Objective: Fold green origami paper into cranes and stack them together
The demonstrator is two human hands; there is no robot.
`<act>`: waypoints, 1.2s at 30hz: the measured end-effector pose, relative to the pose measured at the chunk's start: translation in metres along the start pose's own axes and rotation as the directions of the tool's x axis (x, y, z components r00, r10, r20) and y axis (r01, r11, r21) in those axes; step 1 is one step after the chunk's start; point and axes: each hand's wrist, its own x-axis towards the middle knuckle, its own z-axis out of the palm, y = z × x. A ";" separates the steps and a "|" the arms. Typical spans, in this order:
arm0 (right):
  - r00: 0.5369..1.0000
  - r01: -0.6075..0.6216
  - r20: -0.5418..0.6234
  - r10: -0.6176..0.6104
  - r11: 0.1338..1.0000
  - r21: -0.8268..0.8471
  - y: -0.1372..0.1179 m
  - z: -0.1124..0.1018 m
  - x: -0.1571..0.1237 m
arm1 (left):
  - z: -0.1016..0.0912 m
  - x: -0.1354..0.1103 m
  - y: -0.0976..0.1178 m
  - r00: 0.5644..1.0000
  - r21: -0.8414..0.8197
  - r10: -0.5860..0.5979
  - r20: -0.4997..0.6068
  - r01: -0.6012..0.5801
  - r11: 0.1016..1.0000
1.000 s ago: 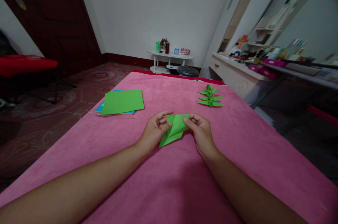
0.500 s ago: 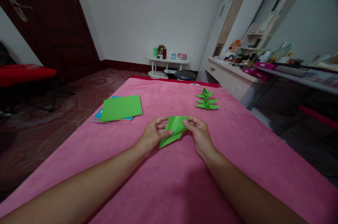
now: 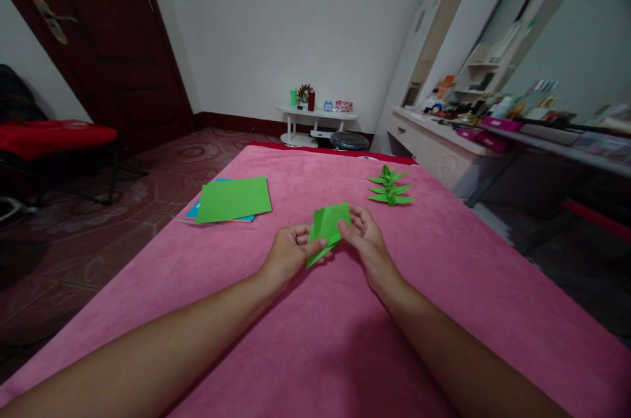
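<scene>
Between my two hands is a folded piece of green paper (image 3: 329,222), held up over the pink cloth (image 3: 296,339). My left hand (image 3: 292,252) pinches its lower left side, thumb on top and fingers behind. At its right edge my right hand (image 3: 365,238) grips it, thumb on the front face and fingers partly hidden behind. Farther off to the right lie several folded green paper cranes or star-like shapes (image 3: 390,193), grouped close together. On the left rests a stack of paper sheets, with a green sheet (image 3: 234,200) on top and a blue sheet (image 3: 193,211) showing beneath.
Beyond the cloth-covered surface stands a low white table (image 3: 315,114) with a flower pot and small items. A dressing table (image 3: 438,135) crowded with bottles is along the right. A red chair (image 3: 56,135) stands at the left, near a dark door (image 3: 103,43).
The folded paper has turned and risen slightly between my hands, its flap now lying closer to the rest. Both hands still hold it. The view has shifted slightly.
</scene>
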 end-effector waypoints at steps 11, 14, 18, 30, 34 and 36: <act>0.997 -0.063 -0.041 0.067 0.993 0.099 0.010 -0.001 -0.003 | 0.000 -0.001 -0.008 0.993 -0.175 0.033 0.112 -0.013 0.985; 0.996 -0.041 -0.076 0.046 0.997 0.067 0.011 -0.004 -0.002 | -0.001 -0.002 -0.008 0.989 -0.206 0.012 0.147 0.019 0.978; 0.997 0.024 -0.070 -0.028 0.998 -0.052 0.010 -0.004 -0.002 | 0.001 -0.003 -0.006 0.987 -0.209 -0.016 0.158 0.049 0.977; 0.916 0.361 -0.049 -0.398 0.871 -0.333 -0.001 -0.009 0.000 | 0.003 -0.004 -0.011 0.993 -0.166 0.004 0.117 0.016 0.986; 0.930 0.345 -0.039 -0.364 0.906 -0.245 0.000 -0.011 0.002 | 0.003 -0.005 -0.012 0.992 -0.151 0.005 0.125 0.015 0.988; 0.923 0.361 -0.037 -0.384 0.894 -0.267 -0.001 -0.011 0.002 | 0.004 -0.005 -0.011 0.993 -0.145 0.000 0.117 0.017 0.989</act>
